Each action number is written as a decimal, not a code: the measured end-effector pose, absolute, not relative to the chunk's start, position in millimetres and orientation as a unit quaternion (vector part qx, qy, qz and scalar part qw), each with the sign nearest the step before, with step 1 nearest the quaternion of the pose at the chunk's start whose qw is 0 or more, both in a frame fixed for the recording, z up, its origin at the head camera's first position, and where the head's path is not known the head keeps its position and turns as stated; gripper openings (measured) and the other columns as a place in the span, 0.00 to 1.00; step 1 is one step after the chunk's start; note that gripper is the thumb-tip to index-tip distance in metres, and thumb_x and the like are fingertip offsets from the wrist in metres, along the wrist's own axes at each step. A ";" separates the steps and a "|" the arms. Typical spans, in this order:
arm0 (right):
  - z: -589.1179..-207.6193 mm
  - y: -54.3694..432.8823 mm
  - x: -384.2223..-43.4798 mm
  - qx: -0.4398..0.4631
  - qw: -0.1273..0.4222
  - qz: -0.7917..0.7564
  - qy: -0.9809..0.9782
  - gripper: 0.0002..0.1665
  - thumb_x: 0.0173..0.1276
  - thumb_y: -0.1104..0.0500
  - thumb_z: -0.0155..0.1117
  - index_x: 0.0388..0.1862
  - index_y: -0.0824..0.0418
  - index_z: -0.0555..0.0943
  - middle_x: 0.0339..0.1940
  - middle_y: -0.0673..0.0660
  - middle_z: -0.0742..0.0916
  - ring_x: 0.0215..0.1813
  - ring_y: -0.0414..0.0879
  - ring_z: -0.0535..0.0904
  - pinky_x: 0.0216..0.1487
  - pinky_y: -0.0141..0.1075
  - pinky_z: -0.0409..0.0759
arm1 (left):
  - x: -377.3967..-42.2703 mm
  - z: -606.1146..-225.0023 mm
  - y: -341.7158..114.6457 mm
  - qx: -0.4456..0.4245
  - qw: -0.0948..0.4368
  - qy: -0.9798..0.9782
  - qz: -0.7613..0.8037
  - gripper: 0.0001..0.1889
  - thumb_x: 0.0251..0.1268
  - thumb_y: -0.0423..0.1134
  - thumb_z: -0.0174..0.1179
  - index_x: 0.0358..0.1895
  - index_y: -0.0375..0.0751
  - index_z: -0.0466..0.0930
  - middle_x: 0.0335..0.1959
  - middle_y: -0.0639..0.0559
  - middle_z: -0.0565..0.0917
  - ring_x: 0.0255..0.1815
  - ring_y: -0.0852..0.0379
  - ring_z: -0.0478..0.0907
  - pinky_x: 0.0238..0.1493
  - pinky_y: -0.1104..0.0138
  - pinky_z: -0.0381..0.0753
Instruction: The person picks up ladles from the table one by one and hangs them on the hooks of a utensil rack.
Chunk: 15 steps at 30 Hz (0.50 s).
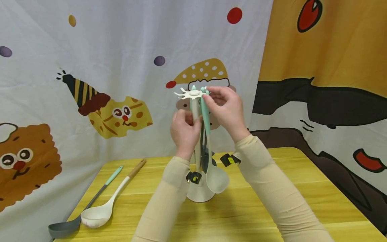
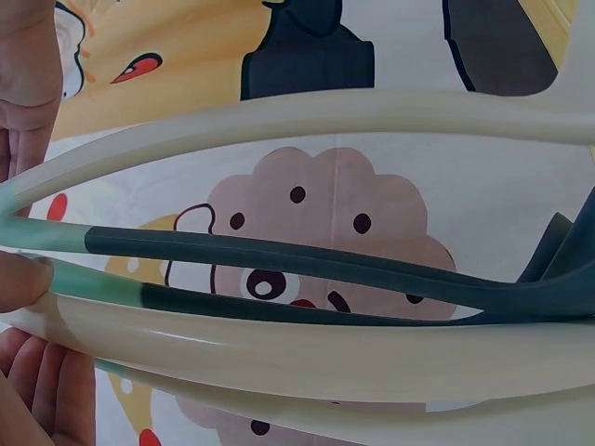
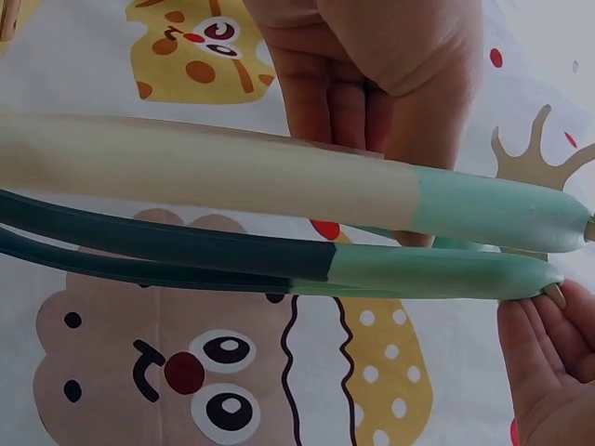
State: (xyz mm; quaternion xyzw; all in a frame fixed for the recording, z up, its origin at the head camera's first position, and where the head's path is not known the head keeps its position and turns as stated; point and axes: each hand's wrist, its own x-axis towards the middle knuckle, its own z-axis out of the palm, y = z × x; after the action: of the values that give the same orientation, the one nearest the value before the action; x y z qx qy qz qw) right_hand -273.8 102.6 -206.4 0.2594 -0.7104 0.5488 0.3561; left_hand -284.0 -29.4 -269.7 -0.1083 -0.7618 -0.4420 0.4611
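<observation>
A cream utensil stand (image 1: 201, 194) with a hooked top (image 1: 184, 94) stands mid-table. My left hand (image 1: 185, 131) grips its pole (image 2: 242, 358) below the hooks, thumb beside the mint handle of a dark grey utensil. At the hooks, my right hand (image 1: 226, 106) pinches the top end of a dark grey utensil's mint handle (image 3: 437, 271). In front of it hangs a cream ladle (image 1: 217, 179) with a mint handle. A second dark grey utensil (image 2: 214, 302) hangs close alongside the first; their heads are partly hidden behind the ladle.
On the table's left side lie a dark grey ladle (image 1: 65, 228) with a mint handle and a white ladle (image 1: 98, 215) with a wooden handle. Behind the wooden table (image 1: 248, 215) hangs a curtain (image 1: 127, 40) with cartoon prints.
</observation>
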 end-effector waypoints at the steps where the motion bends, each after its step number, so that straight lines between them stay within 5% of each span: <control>1: -206.3 102.3 -273.7 0.260 0.357 0.550 -0.709 0.18 0.67 0.59 0.68 0.53 0.66 0.84 0.48 0.62 0.85 0.46 0.46 0.83 0.52 0.34 0.81 | -283.9 -269.6 -29.5 -0.108 0.462 -0.762 -0.442 0.12 0.58 0.38 0.70 0.32 0.38 0.75 0.29 0.47 0.77 0.30 0.51 0.76 0.31 0.60 0.76; 15: -206.1 101.6 -271.8 0.260 0.361 0.534 -0.719 0.17 0.68 0.58 0.68 0.53 0.66 0.83 0.47 0.58 0.84 0.46 0.45 0.82 0.51 0.33 0.81 | -285.2 -272.7 -31.8 -0.122 0.442 -0.745 -0.485 0.12 0.58 0.38 0.71 0.36 0.36 0.78 0.33 0.46 0.78 0.31 0.52 0.78 0.33 0.63 0.78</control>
State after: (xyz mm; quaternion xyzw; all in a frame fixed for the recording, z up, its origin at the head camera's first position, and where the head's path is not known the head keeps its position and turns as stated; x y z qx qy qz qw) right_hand -271.8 101.6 -206.1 0.2601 -0.7191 0.5336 0.3613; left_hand -285.2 -31.8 -272.7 -0.1220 -0.7449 -0.4850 0.4416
